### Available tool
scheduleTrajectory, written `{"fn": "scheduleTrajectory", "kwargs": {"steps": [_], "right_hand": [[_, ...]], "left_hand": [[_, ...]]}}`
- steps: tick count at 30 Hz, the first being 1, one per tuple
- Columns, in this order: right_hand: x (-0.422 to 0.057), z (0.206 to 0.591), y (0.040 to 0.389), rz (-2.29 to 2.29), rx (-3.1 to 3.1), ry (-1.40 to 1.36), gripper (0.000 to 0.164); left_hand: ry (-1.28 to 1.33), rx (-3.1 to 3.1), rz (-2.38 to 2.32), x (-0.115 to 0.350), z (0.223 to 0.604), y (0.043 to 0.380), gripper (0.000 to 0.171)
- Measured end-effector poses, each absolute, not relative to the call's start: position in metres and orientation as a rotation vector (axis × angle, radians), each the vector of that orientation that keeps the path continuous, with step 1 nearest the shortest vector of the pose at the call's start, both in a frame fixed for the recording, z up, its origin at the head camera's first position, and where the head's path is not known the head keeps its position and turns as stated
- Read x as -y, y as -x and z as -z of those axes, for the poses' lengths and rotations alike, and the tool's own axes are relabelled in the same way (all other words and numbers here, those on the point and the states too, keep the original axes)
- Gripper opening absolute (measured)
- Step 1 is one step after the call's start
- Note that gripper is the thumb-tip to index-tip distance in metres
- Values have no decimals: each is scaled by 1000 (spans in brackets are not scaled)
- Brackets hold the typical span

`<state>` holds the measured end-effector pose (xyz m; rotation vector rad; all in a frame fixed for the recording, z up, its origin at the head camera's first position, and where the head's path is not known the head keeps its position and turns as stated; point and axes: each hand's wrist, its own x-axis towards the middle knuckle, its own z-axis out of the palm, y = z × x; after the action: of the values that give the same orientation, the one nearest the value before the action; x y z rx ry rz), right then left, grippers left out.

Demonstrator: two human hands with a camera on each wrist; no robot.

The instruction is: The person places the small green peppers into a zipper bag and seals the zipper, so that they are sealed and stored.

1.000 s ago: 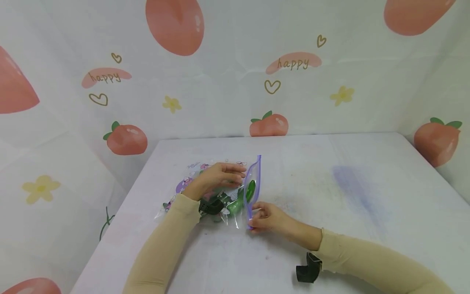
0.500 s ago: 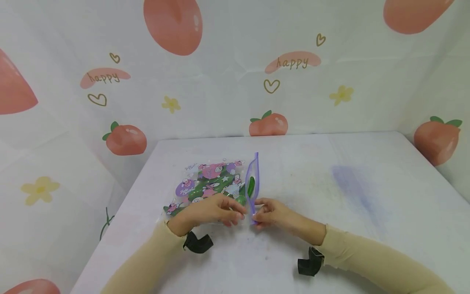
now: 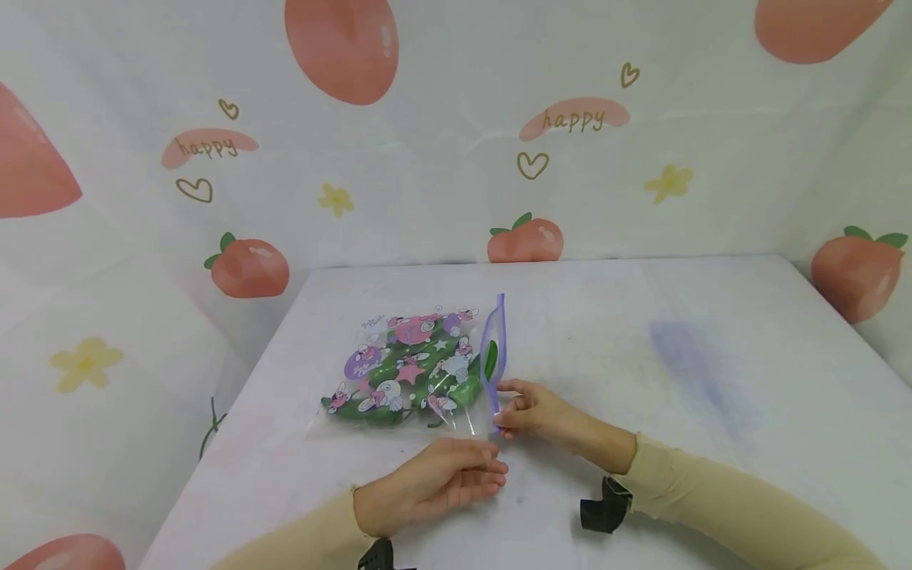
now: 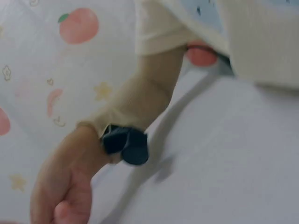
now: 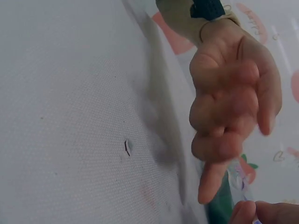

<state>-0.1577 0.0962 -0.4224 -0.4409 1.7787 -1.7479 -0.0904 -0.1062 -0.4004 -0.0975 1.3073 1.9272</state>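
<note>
A clear zip bag (image 3: 420, 364) with pink and purple cartoon prints lies flat on the table. Long green vegetables (image 3: 490, 360) show through it, their exact kind partly masked by the print. Its purple zip edge (image 3: 503, 340) faces right, and the mouth gapes. My right hand (image 3: 534, 412) pinches the near end of that edge between thumb and fingers. Just in front of the bag, my left hand (image 3: 442, 479) holds nothing, fingers relaxed and apart from the plastic. The right wrist view shows the left hand (image 5: 229, 93) with loosely bent fingers, and right-hand fingertips (image 5: 280, 212) at the bottom.
The white table (image 3: 606, 332) carries a bluish smudge on its right side. A cloth backdrop (image 3: 427, 158) with peach prints rises behind and on both sides. A dark green cord (image 3: 211, 427) hangs by the left table edge.
My left hand has come off the top of the bag and moved toward me, in front of it. The right hand keeps its pinch on the zip edge, barely shifting.
</note>
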Motion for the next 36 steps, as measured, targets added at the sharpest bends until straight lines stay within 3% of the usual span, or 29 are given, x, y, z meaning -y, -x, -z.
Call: {"fn": "scheduleTrajectory", "kwargs": {"steps": [8, 15, 24, 32, 36], "right_hand": [[-96, 425, 157, 1768, -1748, 429, 67], [-97, 426, 158, 1783, -1731, 422, 66], [-97, 426, 158, 1766, -1737, 422, 65], [-97, 426, 159, 1789, -1732, 411, 68], [-97, 426, 162, 1780, -1730, 405, 70]], "left_hand": [[251, -1146, -2238, 97, 411, 90, 39], [335, -1149, -2286, 91, 417, 95, 19], [359, -1301, -2271, 82, 422, 99, 7], [394, -1401, -2240, 82, 427, 104, 6], [409, -1417, -2239, 82, 428, 107, 14]]}}
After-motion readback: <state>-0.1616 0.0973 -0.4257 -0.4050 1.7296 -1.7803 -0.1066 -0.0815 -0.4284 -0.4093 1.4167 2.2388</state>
